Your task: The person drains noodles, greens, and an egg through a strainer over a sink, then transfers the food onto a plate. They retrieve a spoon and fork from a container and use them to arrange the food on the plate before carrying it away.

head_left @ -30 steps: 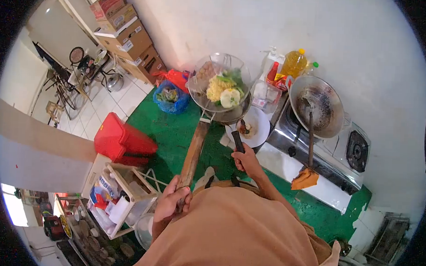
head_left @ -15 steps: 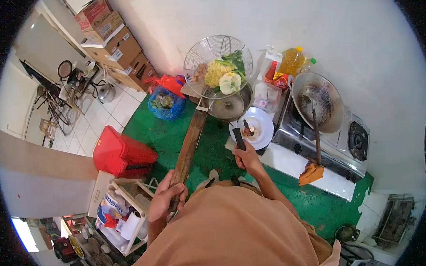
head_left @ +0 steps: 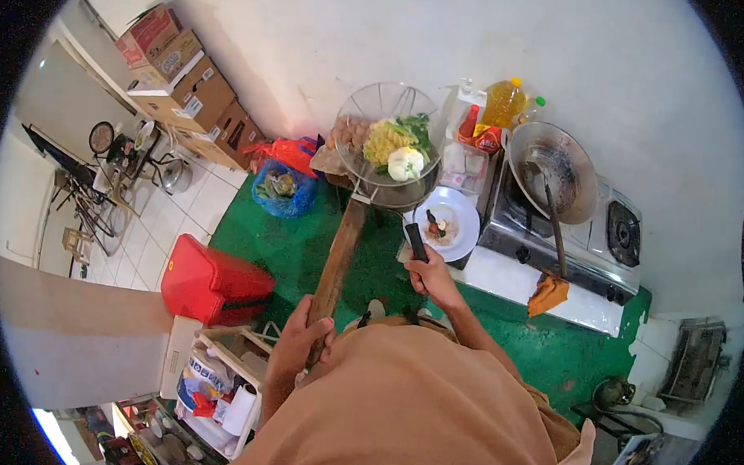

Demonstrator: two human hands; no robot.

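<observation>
1. Head view: looks down on a green floor (head_left: 306, 247), with a stove (head_left: 585, 240) on a white slab at the right and a wok (head_left: 554, 169) on the left burner
2. Shows a long strainer (head_left: 368, 101) with a wire basket full of noodles, greens and a pale round piece, raised just above a metal pot (head_left: 398, 194) near the wall; cannot tell whether basket and pot touch
3. Lays the strainer's long axis from the body outward and a little to the right, with the wooden handle (head_left: 338, 260) toward the chest, the basket end pointing at the wall and the open side up
4. Shows a white plate (head_left: 462, 227) just right of the pot, with a few scraps of food on it
5. Grips the near end of the wooden handle in the left hand (head_left: 303, 341), fingers wrapped tight round the wood
6. Grips a short dark handle (head_left: 416, 241) in the right hand (head_left: 432, 280), fingers closed round it, far end at the plate's edge; cannot tell what kind of tool
7. Judged from this, for a clean hold: hold the basket level and centred over the pot to avoid spilling over the rim; tuck the left elbow against the body to brace so long a lever; move slowly and without wrist twist; hold the right-hand tool clear of the basket
</observation>
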